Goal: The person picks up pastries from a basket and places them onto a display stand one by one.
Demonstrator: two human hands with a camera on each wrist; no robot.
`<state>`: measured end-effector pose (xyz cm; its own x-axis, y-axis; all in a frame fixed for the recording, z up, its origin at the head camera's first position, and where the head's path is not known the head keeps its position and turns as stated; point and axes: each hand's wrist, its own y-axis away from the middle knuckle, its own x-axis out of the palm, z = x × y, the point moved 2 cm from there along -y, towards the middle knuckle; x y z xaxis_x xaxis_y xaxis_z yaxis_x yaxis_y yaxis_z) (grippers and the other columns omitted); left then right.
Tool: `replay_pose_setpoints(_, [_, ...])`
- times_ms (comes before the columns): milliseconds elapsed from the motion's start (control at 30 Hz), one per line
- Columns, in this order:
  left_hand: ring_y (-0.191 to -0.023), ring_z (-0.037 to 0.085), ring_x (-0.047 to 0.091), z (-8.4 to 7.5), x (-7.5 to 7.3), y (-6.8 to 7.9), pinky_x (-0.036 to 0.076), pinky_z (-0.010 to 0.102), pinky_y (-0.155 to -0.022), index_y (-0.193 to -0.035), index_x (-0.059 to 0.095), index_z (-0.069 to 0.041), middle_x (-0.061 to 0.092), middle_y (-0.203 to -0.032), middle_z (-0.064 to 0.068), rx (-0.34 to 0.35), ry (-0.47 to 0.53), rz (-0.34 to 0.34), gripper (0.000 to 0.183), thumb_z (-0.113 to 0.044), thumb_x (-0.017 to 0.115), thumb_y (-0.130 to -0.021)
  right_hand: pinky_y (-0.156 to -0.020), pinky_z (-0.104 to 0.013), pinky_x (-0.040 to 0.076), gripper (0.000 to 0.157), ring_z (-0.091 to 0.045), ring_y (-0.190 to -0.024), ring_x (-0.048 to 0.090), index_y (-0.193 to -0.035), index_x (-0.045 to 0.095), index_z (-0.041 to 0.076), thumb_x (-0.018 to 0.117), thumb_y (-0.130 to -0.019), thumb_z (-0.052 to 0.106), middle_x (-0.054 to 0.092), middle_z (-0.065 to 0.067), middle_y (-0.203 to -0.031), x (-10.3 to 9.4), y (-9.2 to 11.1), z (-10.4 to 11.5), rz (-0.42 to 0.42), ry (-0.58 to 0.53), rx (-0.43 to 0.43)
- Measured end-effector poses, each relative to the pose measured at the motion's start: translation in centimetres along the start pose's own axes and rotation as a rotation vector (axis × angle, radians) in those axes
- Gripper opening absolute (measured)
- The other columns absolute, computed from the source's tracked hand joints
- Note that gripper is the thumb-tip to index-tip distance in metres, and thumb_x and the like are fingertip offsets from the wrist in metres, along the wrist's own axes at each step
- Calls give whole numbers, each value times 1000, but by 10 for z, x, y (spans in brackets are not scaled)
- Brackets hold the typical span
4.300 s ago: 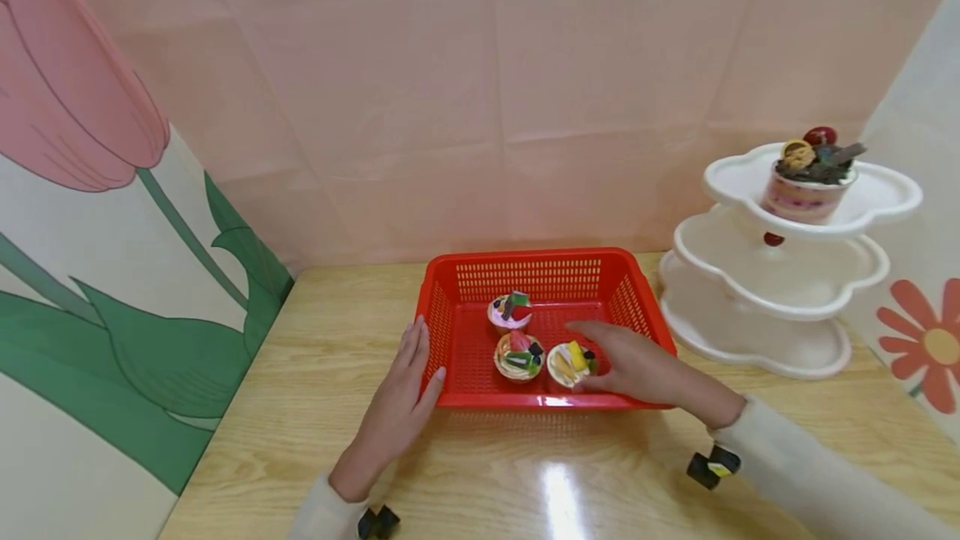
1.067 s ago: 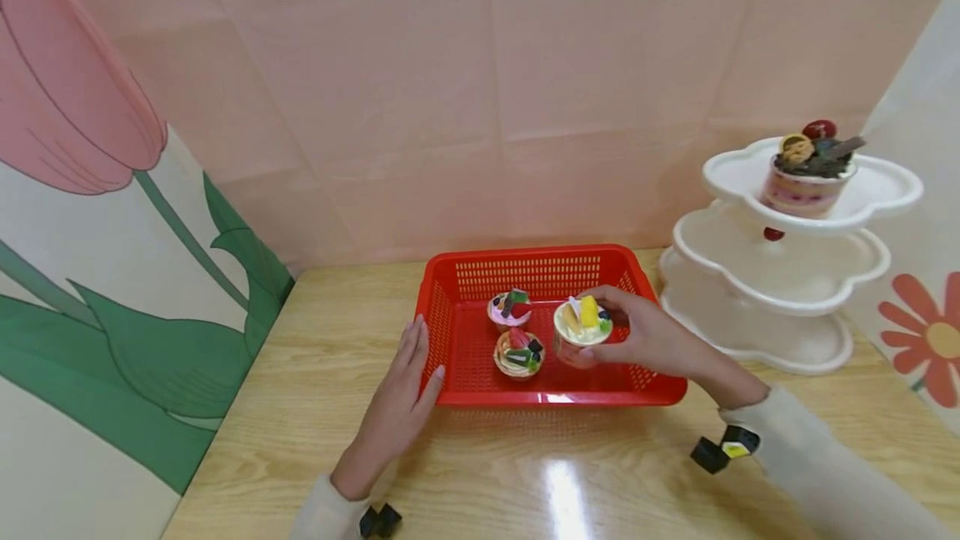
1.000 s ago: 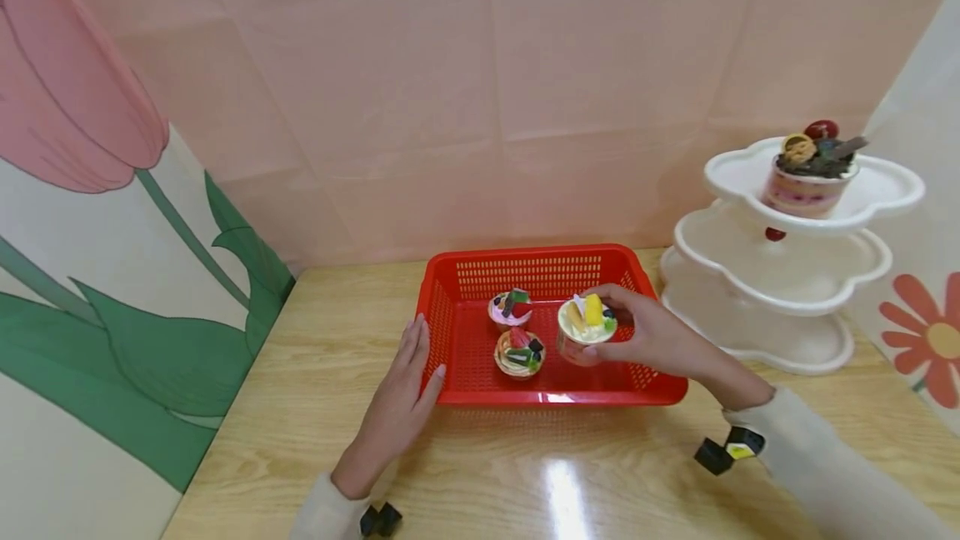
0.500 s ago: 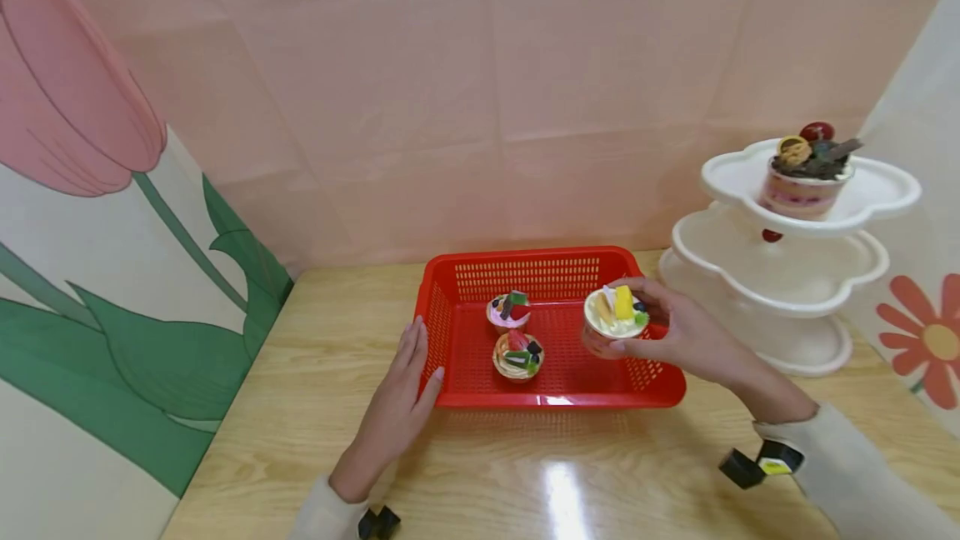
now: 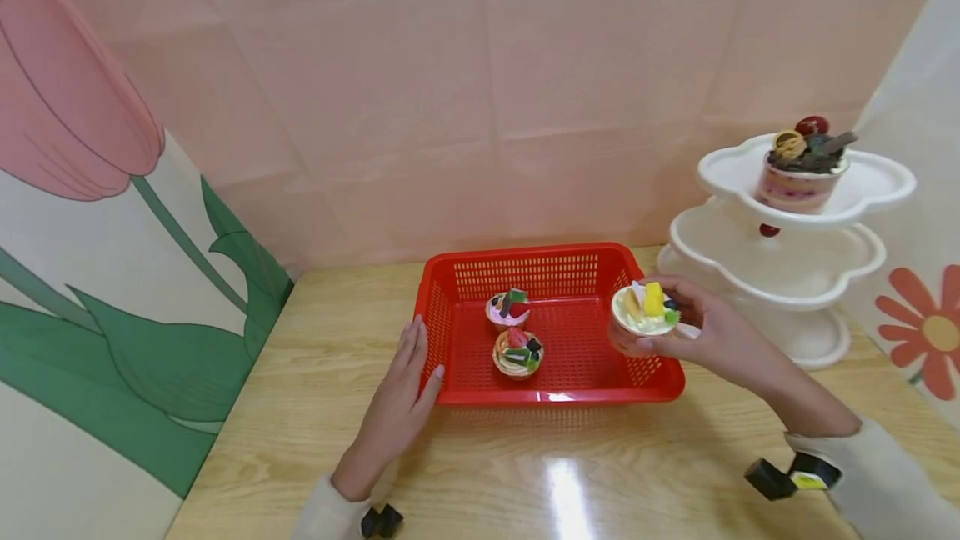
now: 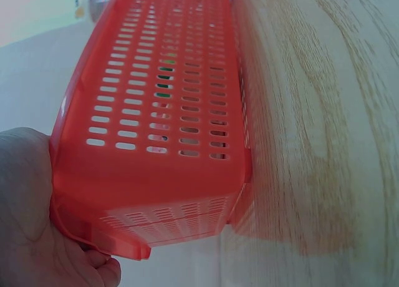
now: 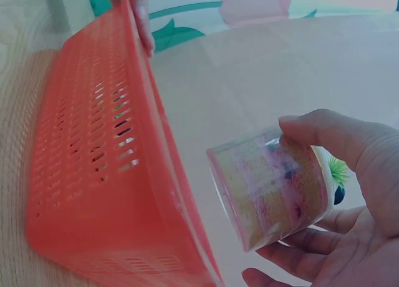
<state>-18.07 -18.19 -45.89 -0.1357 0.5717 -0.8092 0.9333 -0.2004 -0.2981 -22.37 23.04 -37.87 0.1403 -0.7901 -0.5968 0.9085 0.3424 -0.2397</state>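
Observation:
My right hand [image 5: 708,332] holds a clear cake cup [image 7: 271,184] by its sides, thumb on one side and fingers on the other. Pink and tan layers show through its wall, and cream with yellow fruit tops it. The cup is raised over the right end of the red basket [image 5: 555,397]. My left hand [image 5: 393,394] rests with straight fingers along the basket's left rim. Two small cakes remain in the basket: a pink-creamed cupcake [image 5: 507,309] behind and a fruit-topped tart [image 5: 518,354] in front.
A white three-tier stand [image 5: 780,265] with wavy-edged plates stands at the right. Its top plate bears a chocolate-topped cake cup [image 5: 798,177], and a red cherry [image 5: 769,230] shows beneath that plate. Wooden tabletop [image 5: 480,473] runs along the basket's front; a pink backdrop [image 5: 390,107] hangs behind.
My right hand has taken hold of the cake cup, lifted it off the basket's floor and carried it rightward to the basket's right end. My left hand has stayed at the left rim.

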Motion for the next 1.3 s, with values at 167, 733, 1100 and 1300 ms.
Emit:
replay_pose_setpoints(167, [-156, 23, 11, 0, 0, 0, 25, 46, -119, -160, 20, -2, 12, -170, 9, 3, 6, -6, 69, -42, 44, -109, -81, -13, 51, 67, -3, -97, 64, -139, 53, 3, 86, -81, 12, 62, -9, -123, -8, 7, 0, -34, -4, -4])
replay_pose_setpoints(733, [-156, 25, 11, -2, -1, 1, 24, 47, -119, -160, 21, -1, 12, -170, 9, 6, 11, -6, 68, -36, 47, -109, -79, -10, 50, 63, 4, -98, 61, -137, 54, 7, 86, -82, 10, 61, 7, -118, -38, 37, 4, -150, 21, 61])
replay_pose_setpoints(1100, [-156, 26, 12, 0, -4, 1, 26, 48, -119, -160, 22, -1, 12, -170, 7, 5, -1, -10, 68, -38, 46, -108, -81, -8, 49, 63, -1, -99, 60, -140, 54, 11, 84, -84, 10, 60, 9, -122, -43, 44, 8, -202, -10, 107])
replay_pose_setpoints(1300, [-156, 24, 11, -1, -2, 1, 27, 49, -118, -160, 21, -1, 11, -170, 7, -1, 8, 3, 69, -40, 46, -108, -76, -14, 54, 60, -5, -96, 63, -140, 53, 15, 80, -87, 5, 61, 3, -122, -54, 51, 12, -241, -38, 133])
